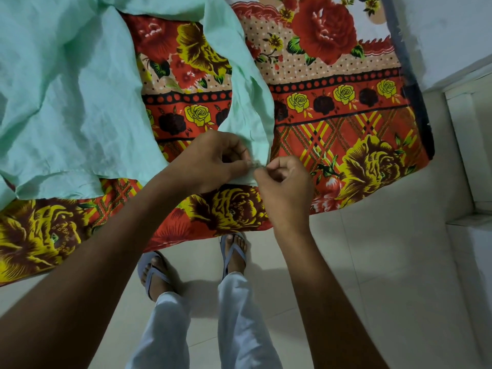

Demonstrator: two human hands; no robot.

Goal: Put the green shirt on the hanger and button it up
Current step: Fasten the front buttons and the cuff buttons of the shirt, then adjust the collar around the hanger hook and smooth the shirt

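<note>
From the head camera, no brand, label or writing could be read on anything in view. The green shirt (66, 97) was a pale mint colour, thin and heavily creased, and it lay spread open on the bed over a floral bedsheet (346, 123) printed with red and yellow roses, black borders and a diamond lattice. Most of the shirt's body lay on the left part of that bedsheet, running out of view at the top and left edges, while one narrower part (239, 83) ran down across the middle of the bedsheet toward its near edge. The lower end of that part sat between the two hands, near the bedsheet's near edge. The left hand (210, 163) had its fingers (239, 153) curled and pinched together on the fabric's edge, with a small crumpled bit of cloth showing at the fingertips. The right hand (285, 185) met it from the other side, fingers bent and thumb pressed against the same bit of fabric, so both hands touched the shirt at nearly one spot and their fingertips almost met. Whether a button lay in that pinch could not be told. Below the bedsheet's hanging edge, pale floor tiles (386, 262) showed, with the person's feet in blue-grey flip-flops (151, 272) and light trousers (239, 323). Right of the bedsheet rose a white wall (452, 35).
</note>
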